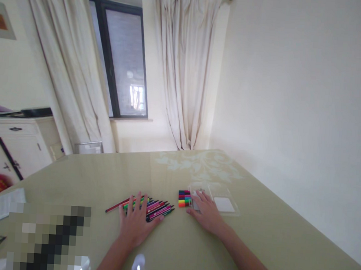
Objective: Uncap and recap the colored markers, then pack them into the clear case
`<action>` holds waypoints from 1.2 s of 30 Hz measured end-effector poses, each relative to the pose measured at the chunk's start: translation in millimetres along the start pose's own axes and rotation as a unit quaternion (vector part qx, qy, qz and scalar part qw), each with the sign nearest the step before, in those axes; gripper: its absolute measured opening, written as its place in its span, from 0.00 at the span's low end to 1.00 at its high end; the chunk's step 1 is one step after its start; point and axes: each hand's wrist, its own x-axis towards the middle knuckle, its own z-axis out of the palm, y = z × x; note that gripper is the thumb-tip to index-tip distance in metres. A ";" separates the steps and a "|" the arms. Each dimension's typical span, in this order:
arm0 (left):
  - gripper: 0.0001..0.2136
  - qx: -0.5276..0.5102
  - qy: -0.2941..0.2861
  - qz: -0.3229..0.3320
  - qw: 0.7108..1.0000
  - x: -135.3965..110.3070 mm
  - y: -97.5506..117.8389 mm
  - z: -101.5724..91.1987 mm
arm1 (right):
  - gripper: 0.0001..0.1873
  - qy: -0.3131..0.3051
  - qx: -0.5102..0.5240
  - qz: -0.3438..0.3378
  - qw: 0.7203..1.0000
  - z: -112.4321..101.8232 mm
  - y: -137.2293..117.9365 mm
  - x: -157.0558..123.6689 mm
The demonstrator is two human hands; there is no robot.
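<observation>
Uncapped markers (159, 209) bunched together, colourful caps (182, 198) in rows, clear case (220, 190)

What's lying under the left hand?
Coloured markers lie under the spread left hand, with dark tips showing to its right; a red marker juts out left. The hand covers the rest, so their number can't be told.

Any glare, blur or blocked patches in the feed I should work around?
Head view: a bright glare spot on the table, beside the left forearm; head view: a bright reflection in the window; head view: coarse pixel blocks hide part of the lower left; head view: the markers show distinct colours, but their print is too small to read.
</observation>
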 end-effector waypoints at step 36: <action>0.32 -0.003 0.148 0.052 0.988 -3.0 44.2 4.8 | 0.24 0.049 -0.043 0.005 0.998 -24.4 -14.1 -5.2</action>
